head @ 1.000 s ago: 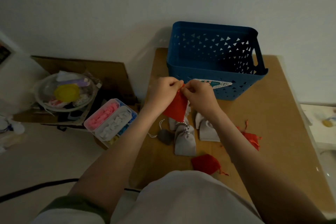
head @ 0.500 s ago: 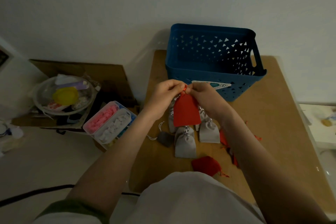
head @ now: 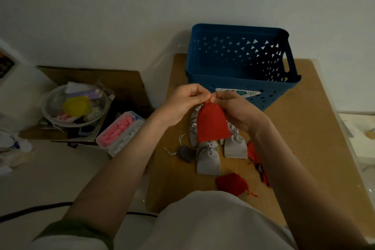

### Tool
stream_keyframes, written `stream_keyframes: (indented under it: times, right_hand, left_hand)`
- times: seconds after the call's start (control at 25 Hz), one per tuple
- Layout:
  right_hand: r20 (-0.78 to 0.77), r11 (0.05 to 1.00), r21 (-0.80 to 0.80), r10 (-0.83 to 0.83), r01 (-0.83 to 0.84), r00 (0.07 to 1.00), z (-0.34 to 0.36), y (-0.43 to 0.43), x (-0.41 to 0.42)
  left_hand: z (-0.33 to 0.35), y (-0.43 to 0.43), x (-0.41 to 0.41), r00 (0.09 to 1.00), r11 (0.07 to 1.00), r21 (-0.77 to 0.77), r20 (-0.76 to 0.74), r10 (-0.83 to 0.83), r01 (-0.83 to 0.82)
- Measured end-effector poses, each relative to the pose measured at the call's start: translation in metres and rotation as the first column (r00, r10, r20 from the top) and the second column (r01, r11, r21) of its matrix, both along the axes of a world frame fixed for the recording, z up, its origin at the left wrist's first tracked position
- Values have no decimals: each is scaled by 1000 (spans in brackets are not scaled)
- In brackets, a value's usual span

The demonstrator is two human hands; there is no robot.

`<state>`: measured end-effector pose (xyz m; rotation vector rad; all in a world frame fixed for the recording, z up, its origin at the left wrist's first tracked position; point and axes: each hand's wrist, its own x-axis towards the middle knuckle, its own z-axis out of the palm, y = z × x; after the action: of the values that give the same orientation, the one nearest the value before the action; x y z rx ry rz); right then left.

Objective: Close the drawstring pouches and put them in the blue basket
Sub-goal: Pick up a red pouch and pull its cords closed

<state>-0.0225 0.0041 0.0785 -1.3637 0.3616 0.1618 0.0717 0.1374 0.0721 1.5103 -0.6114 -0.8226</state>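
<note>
Hanging from its gathered neck, the red pouch was held above the table, just in front of the blue basket and not inside it. The left hand and the right hand met at the top of the pouch, each with thumb and forefinger pressed together on the puckered neck or its red cord; which of the two could not be told. The remaining fingers of both hands were curled inward. The body of the pouch hung flat and roughly upright between the wrists.

On the table beneath it lay three light grey pouches, close together and partly hidden by the red one, with their necks drawn in. A dark grey pouch with a pale cord lay just to their left. A second red pouch lay nearer the person, and more red fabric showed beside the right forearm.

The basket stood at the far side of the table against the wall. Left of the table, lower down, were a compartment box holding pink and white pieces, a clear bowl with a yellow lid in it, and a sheet of cardboard.
</note>
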Motion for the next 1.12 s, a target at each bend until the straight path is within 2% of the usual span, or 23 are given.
stream_keyframes:
  times: [0.16,0.28,0.4,0.48,0.6,0.68,0.76,0.84,0.92,1.04,1.12]
  right_hand:
    - [-3,983,-182,14,-15,1000,-7,-6,2]
    - [-31,952,-305,-15,5,999,-9,-6,3]
    - [-69,825,-564,-37,-9,997,-10,-6,7]
    - [-99,745,-665,-22,-50,995,-13,-5,10]
    - [-120,671,-737,-10,-83,993,-19,-1,15]
    - [-87,648,-760,-26,-49,996,-23,0,17]
    - [-25,780,-624,-80,47,996,-27,4,16]
    - [21,871,-472,-140,133,990,-29,7,13]
    - [54,931,-319,-170,178,984,-27,6,12]
    - [41,981,13,-194,194,980,-19,-1,8]
    - [40,987,56,-151,149,988,-19,-3,4]
  left_hand:
    - [-1,-3,2,993,996,76,108,-54,45]
    - [-1,-5,4,959,983,175,265,-101,55]
    - [1,-7,4,894,962,270,418,-160,46]
    - [3,-8,3,809,930,365,533,-247,44]
    - [6,-14,-5,574,875,479,736,-359,-66]
    - [4,-20,-11,425,853,485,825,-373,-191]
    - [2,-26,-13,342,823,493,853,-394,-283]
    - [2,-27,-12,330,810,504,852,-407,-301]
    - [3,-24,-15,288,843,446,885,-366,-301]
    - [0,-16,-20,211,939,267,952,-222,-216]
    - [-3,-15,-20,175,968,153,977,-118,-198]
